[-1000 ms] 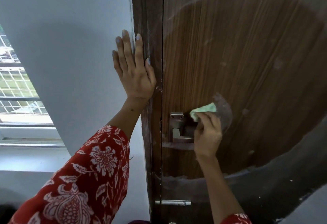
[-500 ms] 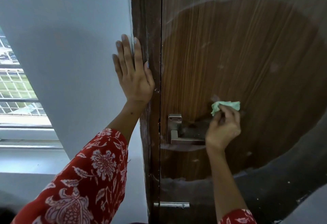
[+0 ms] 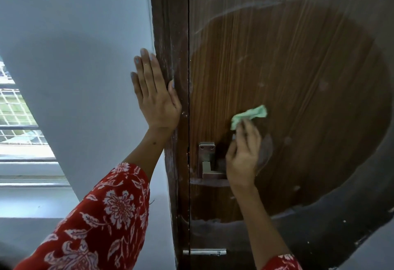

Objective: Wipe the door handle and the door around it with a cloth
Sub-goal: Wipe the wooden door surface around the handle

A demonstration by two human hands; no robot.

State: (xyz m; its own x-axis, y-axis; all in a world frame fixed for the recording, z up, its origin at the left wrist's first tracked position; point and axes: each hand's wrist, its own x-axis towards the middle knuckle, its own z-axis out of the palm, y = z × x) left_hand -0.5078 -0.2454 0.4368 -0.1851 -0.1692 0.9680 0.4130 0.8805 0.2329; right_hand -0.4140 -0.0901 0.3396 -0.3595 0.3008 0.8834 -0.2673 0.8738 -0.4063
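A brown wood-grain door (image 3: 298,78) fills the right side, with a metal lever handle (image 3: 207,159) low on its left edge. My right hand (image 3: 244,154) presses a crumpled light-green cloth (image 3: 249,116) against the door just above and right of the handle, and it hides the end of the lever. My left hand (image 3: 154,93) lies flat, fingers spread upward, on the white wall beside the dark door frame (image 3: 170,56), holding nothing.
A white wall (image 3: 74,56) takes up the left. A window with a metal grille (image 3: 15,116) sits at the far left above a sill. A small metal latch plate (image 3: 204,252) is on the door below the handle. Dusty streaks ring the darker wiped patch.
My right hand with the cloth went right from the handle, then came back left and a little higher above the handle. My left hand stayed on the wall.
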